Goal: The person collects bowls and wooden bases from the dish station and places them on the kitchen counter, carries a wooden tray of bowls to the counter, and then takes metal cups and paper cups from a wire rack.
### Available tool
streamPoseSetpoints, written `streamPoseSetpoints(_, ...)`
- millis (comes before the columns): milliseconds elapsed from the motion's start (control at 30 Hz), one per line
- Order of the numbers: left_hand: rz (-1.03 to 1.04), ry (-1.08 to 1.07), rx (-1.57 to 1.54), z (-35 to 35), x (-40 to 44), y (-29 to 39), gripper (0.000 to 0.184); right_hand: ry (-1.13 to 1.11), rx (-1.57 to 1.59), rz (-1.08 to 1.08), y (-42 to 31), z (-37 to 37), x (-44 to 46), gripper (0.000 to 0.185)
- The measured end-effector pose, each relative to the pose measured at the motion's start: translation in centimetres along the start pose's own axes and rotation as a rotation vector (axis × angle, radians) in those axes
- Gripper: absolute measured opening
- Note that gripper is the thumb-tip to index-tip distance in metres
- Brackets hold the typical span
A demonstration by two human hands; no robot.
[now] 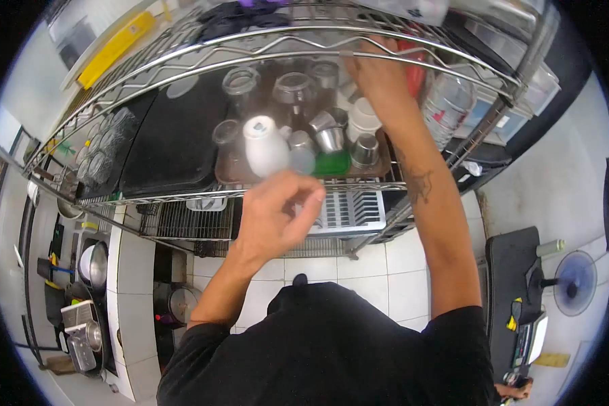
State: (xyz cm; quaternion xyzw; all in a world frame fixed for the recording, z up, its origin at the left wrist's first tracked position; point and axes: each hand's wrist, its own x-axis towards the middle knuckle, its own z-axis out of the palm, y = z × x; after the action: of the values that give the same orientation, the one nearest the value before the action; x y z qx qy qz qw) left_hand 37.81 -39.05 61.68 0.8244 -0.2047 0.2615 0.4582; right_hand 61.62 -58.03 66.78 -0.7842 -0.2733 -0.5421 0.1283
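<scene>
My left hand (277,210) hovers in front of the shelf's front rail, loosely curled, with a gap between thumb and fingers and nothing visible in it. Just beyond it stands an upside-down white cup (265,145) on a brown tray (231,174). My right hand (375,71) reaches in over the back of the tray, beside a red object (414,71); its fingertips are hidden behind the upper rail. Close below its wrist are white cups (363,120), a metal cup (365,150) and a green container (333,162). Clear glasses (294,89) stand farther back.
The wire shelf's upper rail (304,55) crosses above the tray. Beside it are a black tray (172,135), stacked clear plastic cups (105,152) and a large clear bottle (448,105). A white rack (350,210) sits below. A fan (575,284) and another person's hand (519,390) are at right.
</scene>
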Motion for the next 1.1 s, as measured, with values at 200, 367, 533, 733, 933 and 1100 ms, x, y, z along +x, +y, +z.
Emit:
streamPoseSetpoints(200,-0.114,0.023,-0.031,-2.9,-2.8,-0.9,0.005,-0.072,-0.094,-0.119,1.6,3.8,1.5,0.044)
streamPoseSetpoints(367,-0.169,0.013,0.008,-4.4,-3.1,-2.0,0.006,-0.153,-0.12,-0.172,2.3,4.0,0.8,0.046)
streamPoseSetpoints(533,-0.134,-0.04,0.037,-4.7,-1.5,-2.0,0.006,-0.364,-0.135,-0.093,2.4,2.0,-0.3,0.049)
streamPoseSetpoints(733,0.014,-0.085,0.031,-3.0,0.4,-2.1,0.011,-1.059,-0.062,0.299,0.0,-1.3,2.0,0.066)
streamPoseSetpoints(933,0.04,-0.198,0.133,-2.8,3.5,-1.2,0.015,-0.856,-0.042,0.256,2.0,1.7,-0.8,0.062)
streamPoseSetpoints(1100,0.194,-0.165,0.38,0.2,7.3,-2.6,0.023,-0.556,-0.007,0.142,1.4,0.2,-2.0,0.059)
